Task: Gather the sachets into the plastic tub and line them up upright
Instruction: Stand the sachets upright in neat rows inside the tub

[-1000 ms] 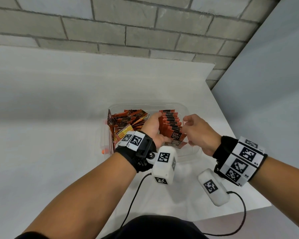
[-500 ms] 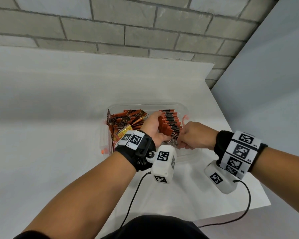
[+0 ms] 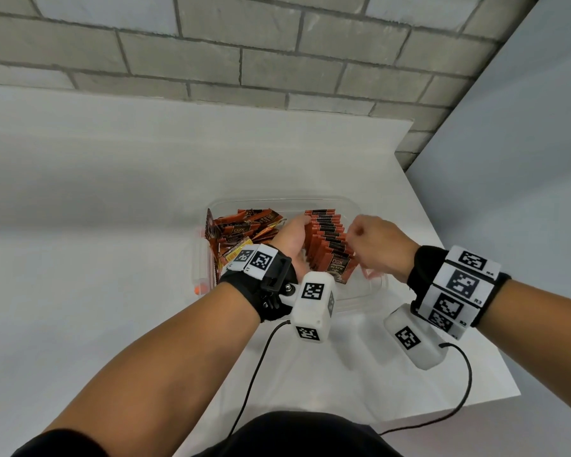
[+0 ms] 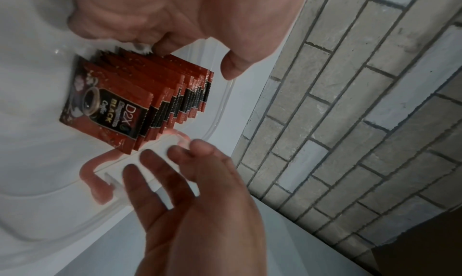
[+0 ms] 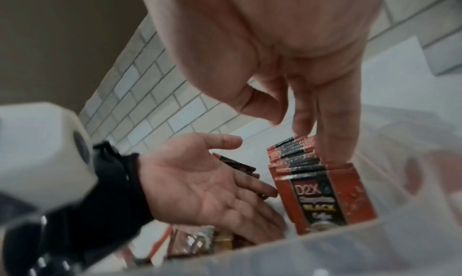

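A clear plastic tub (image 3: 277, 202) sits on the white table. In its right half a row of red-and-black coffee sachets (image 3: 327, 239) stands upright, and a loose pile of sachets (image 3: 244, 229) lies in its left half. My left hand (image 3: 294, 239) lies flat and open against the left side of the row. My right hand (image 3: 373, 245) is at the row's right side, holding nothing. In the right wrist view its straight fingers (image 5: 325, 122) touch the top right edge of the row (image 5: 325, 191). In the left wrist view the row (image 4: 140, 102) stands between both hands.
Orange clip handles (image 3: 200, 288) stick out from the tub's short ends. The table's right edge (image 3: 459, 258) runs close beside the tub, with a grey wall beyond. A brick wall (image 3: 277, 61) stands behind the table. Black cables (image 3: 254, 364) hang from the wrist cameras.
My right hand went from beside the row to its front sachet, then drew back along the right side. The left hand stayed against the row.
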Demonstrator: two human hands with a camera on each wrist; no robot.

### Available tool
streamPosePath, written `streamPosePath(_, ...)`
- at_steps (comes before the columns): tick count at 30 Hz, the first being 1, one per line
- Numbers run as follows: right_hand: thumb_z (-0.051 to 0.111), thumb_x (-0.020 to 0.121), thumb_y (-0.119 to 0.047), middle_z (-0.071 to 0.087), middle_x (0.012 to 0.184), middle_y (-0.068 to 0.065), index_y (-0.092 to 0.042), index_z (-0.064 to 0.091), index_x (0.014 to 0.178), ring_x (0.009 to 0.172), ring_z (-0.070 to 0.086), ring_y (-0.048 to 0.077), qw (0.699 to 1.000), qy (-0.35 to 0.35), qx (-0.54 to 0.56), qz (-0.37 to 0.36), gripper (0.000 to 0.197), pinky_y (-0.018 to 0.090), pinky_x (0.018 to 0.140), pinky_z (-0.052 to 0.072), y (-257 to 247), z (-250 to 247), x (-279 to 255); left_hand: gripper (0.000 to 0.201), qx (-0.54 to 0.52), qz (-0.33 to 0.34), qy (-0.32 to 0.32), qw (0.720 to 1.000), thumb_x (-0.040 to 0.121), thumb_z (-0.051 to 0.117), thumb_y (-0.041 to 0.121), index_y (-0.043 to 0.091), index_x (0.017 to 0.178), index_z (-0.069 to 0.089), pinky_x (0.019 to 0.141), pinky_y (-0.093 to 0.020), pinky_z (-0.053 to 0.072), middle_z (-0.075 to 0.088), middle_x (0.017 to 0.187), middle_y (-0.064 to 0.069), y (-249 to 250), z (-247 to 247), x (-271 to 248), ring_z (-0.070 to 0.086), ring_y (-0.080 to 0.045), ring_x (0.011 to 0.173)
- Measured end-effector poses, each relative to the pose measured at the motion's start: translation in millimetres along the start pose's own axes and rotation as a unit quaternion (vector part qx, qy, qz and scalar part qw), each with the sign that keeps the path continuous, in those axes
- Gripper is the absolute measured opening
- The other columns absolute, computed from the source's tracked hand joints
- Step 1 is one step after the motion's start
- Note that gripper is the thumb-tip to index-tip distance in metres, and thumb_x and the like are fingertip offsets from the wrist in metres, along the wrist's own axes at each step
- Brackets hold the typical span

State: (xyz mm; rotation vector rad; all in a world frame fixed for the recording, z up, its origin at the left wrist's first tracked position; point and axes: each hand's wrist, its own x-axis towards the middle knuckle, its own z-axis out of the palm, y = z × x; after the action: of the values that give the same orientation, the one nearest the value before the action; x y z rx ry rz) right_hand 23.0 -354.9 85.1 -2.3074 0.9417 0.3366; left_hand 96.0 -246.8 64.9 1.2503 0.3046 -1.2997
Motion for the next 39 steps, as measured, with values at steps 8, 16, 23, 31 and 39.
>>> streamPosePath(8, 0.046, 0.094, -0.021, 0.056, 0.096, 0.001, -0.007, 0.057, 0.106, 0.09, 0.053, 0.02, 0.966, -0.019, 0.24, 0.091, 0.021, 0.045, 0.095, 0.044, -13, -5, -7, 0.041, -0.017, -0.009, -0.01, 1.0, 0.1, 0.043, 0.033, -0.001, 0.076, 0.046, 0.078, -0.042, 0.044, 0.054, 0.08, -0.013, -1, 0, 7, 0.052, -0.027, 0.071)
streamPosePath(16, 0.044, 0.097, -0.042, 0.057, 0.081, -0.001, -0.017, 0.052, 0.083, 0.072, 0.056, 0.01, 0.953, -0.031, 0.285, 0.101, 0.03, 0.029, 0.076, 0.045, -9, 9, 0, 0.033, -0.093, -0.013, -0.047, 0.995, 0.095, 0.049, 0.037, 0.006, 0.096, 0.06, 0.086, -0.049, 0.047, 0.062, 0.096, -0.018, -5, 2, 17, 0.059, -0.034, 0.09)
streamPosePath(23, 0.046, 0.096, -0.045, 0.07, 0.088, 0.007, -0.014, 0.062, 0.087, 0.079, 0.067, 0.019, 0.948, -0.032, 0.305, 0.079, 0.036, 0.029, 0.07, 0.053, -4, 16, 4, 0.032, -0.119, -0.009, -0.052, 0.991, 0.097, 0.049, 0.031, 0.001, 0.087, 0.051, 0.086, -0.054, 0.042, 0.057, 0.091, -0.018, -5, 4, 11, 0.057, -0.034, 0.083)
streamPosePath(31, 0.044, 0.098, -0.043, 0.068, 0.088, 0.004, -0.015, 0.061, 0.085, 0.079, 0.063, 0.016, 0.953, -0.035, 0.296, 0.047, 0.035, 0.032, 0.082, 0.051, 2, 14, 7, 0.031, -0.095, 0.009, -0.044, 0.994, 0.098, 0.047, 0.027, 0.0, 0.082, 0.052, 0.065, -0.043, 0.045, 0.057, 0.084, -0.016, -5, 5, 8, 0.058, -0.03, 0.08)
streamPosePath(39, 0.041, 0.096, -0.013, 0.058, 0.078, 0.007, -0.001, 0.059, 0.081, 0.068, 0.051, 0.017, 0.986, -0.043, -0.122, -0.107, 0.027, 0.014, 0.054, 0.04, 3, 6, -3, 0.028, -0.089, 0.021, -0.022, 0.996, 0.098, 0.046, 0.028, 0.004, 0.087, 0.056, 0.064, -0.043, 0.048, 0.059, 0.086, -0.015, -6, 3, 14, 0.058, -0.028, 0.076)
